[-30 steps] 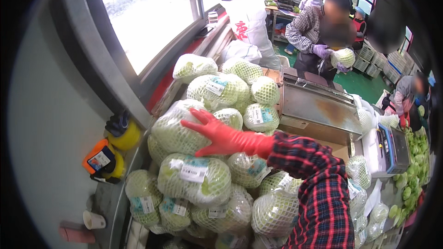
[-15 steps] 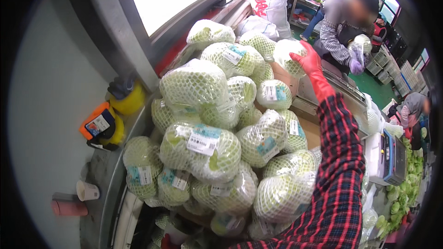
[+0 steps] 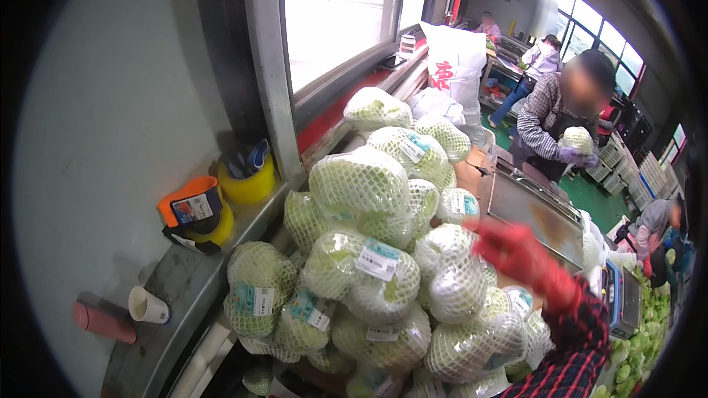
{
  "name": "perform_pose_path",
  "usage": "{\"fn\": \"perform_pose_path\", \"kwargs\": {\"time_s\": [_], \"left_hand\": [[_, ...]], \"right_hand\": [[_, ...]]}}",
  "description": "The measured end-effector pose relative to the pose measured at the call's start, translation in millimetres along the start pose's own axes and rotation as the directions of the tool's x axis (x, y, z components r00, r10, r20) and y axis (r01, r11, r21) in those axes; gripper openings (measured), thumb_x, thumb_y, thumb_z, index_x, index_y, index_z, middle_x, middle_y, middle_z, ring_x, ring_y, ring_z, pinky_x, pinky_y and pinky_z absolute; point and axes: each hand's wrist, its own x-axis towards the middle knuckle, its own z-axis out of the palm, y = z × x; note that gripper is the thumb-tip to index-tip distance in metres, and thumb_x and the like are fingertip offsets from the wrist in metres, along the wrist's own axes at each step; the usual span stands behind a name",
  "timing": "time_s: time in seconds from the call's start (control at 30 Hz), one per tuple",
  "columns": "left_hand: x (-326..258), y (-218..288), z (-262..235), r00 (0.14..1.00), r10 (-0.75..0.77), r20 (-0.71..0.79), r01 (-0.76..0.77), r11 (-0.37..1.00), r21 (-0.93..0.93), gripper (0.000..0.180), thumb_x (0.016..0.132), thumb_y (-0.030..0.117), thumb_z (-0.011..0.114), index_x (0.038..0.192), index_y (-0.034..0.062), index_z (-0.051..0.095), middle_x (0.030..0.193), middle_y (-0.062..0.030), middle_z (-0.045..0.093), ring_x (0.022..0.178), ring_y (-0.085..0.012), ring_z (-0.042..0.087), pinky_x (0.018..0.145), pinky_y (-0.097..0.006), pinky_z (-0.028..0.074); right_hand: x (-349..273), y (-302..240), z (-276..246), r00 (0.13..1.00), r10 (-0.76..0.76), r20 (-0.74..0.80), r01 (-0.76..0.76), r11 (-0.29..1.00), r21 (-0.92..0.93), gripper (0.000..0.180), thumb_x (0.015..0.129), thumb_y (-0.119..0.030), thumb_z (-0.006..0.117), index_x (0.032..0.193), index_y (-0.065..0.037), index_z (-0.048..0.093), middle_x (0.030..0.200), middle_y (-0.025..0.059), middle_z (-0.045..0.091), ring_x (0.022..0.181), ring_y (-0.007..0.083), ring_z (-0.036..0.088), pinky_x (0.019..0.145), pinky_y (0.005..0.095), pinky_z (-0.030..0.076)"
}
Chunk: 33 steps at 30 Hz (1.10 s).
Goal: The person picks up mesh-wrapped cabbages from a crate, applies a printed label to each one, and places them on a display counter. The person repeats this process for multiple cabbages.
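My right hand [image 3: 520, 258], in a red glove, is smeared by motion at the right side of a heaped pile of wrapped cabbages. It is closest to a netted cabbage [image 3: 456, 291]; whether its fingers hold anything is unclear. The pale green heads sit in white foam nets and clear film, several with white-and-teal labels. A large double pack [image 3: 361, 273] with a label lies in the middle, and another cabbage [image 3: 359, 184] rests above it. At the lower left of the pile is a labelled cabbage [image 3: 259, 287]. My left hand does not show.
Left of the pile, a ledge holds a pink bottle [image 3: 105, 318], a paper cup [image 3: 150, 305] and yellow tape rolls [image 3: 247, 179]. Beyond my right hand stands a metal-topped machine [image 3: 531, 206]. A co-worker [image 3: 546, 114] with purple gloves holds a cabbage. A blue scale [image 3: 624, 298] stands at right.
My right hand has come back from the pile's far end towards me; the cabbage it gripped there is gone from that spot. The view has shifted, and the co-worker's hands have moved.
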Motion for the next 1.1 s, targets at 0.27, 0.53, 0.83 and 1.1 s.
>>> {"fn": "perform_pose_path", "kwargs": {"time_s": [0.27,0.53,0.83,1.1], "left_hand": [[3.2,17.4,7.4,0.992,0.004,-0.123,0.004,0.998,0.066,0.034,0.087,0.02,0.057,0.114,-0.0009,0.051,0.108,-0.0129,0.059,0.1,-0.0258,0.057,0.089,-0.041,0.045],[-27.9,4.1,-7.4,0.971,0.008,-0.237,-0.003,1.0,0.02,0.035,0.087,0.02,0.057,0.115,-0.0011,0.051,0.109,-0.013,0.059,0.101,-0.0261,0.057,0.09,-0.041,0.045],[-56.3,-50.7,-53.3,0.996,0.026,-0.083,-0.042,0.979,-0.197,0.037,0.087,0.021,0.056,0.115,-0.0022,0.051,0.108,-0.0132,0.059,0.099,-0.0269,0.058,0.087,-0.04,0.046],[-106.1,-48.4,-70.3,0.985,0.151,0.08,-0.143,0.985,-0.092,0.029,0.09,0.017,0.053,0.11,-0.0035,0.054,0.108,-0.012,0.06,0.099,-0.024,0.058,0.088,-0.037,0.044]], "right_hand": [[357.7,187.6,39.7,0.865,0.283,-0.414,-0.268,0.959,0.095,0.126,0.054,-0.067,0.074,0.145,-0.012,0.007,0.139,0.0377,0.02,0.134,0.0423,0.022,0.109,0.0412,0.024],[391.5,227.1,114.3,0.768,0.36,-0.529,-0.155,0.907,0.392,0.083,0.055,-0.033,0.087,0.126,-0.007,0.053,0.114,0.0125,0.062,0.104,0.0207,0.058,0.089,0.0304,0.044],[225.6,46.0,-14.6,0.742,0.196,-0.641,0.484,0.504,0.715,0.058,0.08,-0.023,0.071,0.128,-0.005,0.046,0.118,0.009,0.054,0.105,0.0213,0.055,0.083,0.035,0.049],[136.0,-116.1,77.2,0.672,-0.426,-0.606,0.57,0.82,0.055,0.076,0.064,-0.013,0.079,0.132,-0.011,0.046,0.137,0.0114,0.044,0.131,0.0246,0.035,0.107,0.037,0.03]]}}
